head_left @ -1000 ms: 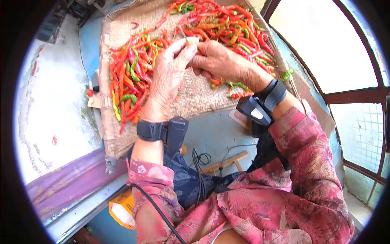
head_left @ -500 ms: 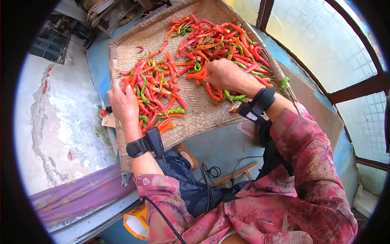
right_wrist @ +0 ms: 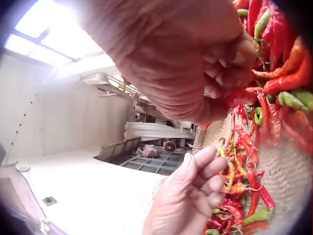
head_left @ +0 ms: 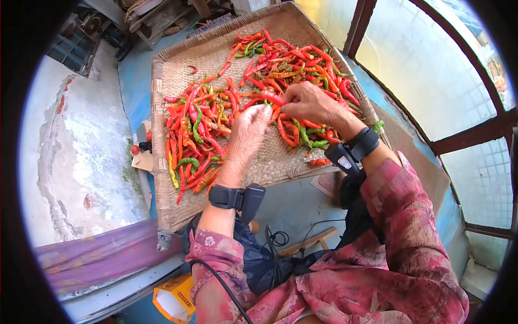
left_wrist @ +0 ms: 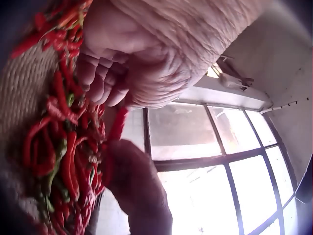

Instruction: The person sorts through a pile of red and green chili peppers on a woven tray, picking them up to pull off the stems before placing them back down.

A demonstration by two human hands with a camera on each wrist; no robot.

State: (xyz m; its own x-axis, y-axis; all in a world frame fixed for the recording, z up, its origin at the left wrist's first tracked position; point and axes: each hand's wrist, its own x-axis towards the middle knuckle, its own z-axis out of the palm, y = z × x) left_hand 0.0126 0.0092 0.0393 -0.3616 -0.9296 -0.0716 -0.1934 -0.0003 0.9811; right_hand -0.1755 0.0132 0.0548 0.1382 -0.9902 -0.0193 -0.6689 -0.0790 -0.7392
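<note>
A red chili pepper (head_left: 274, 98) is pinched in my right hand (head_left: 313, 103), over the near part of the right-hand pile of chilies (head_left: 291, 67). In the left wrist view the same pepper (left_wrist: 118, 125) sticks up from the right fingers. My left hand (head_left: 249, 129) is close to its stem end, palm turned toward the right hand. The right wrist view shows the left hand (right_wrist: 183, 196) with fingers loosely bent and nothing visible in them. Below and left of it lies another pile of red, orange and green chilies (head_left: 197, 129).
The chilies lie in a large woven tray (head_left: 253, 164) with a raised rim. A window (head_left: 431, 70) stands to the right, and a whitewashed wall surface (head_left: 91, 156) to the left. An orange box (head_left: 174, 299), black cables (head_left: 275, 243) and a wooden stool (head_left: 310, 242) are low down near me.
Both hands were together over the tray, then parted, the left over the left pile and the right at the right pile. Now the left hand is back beside the right, which holds a red chili pepper.
</note>
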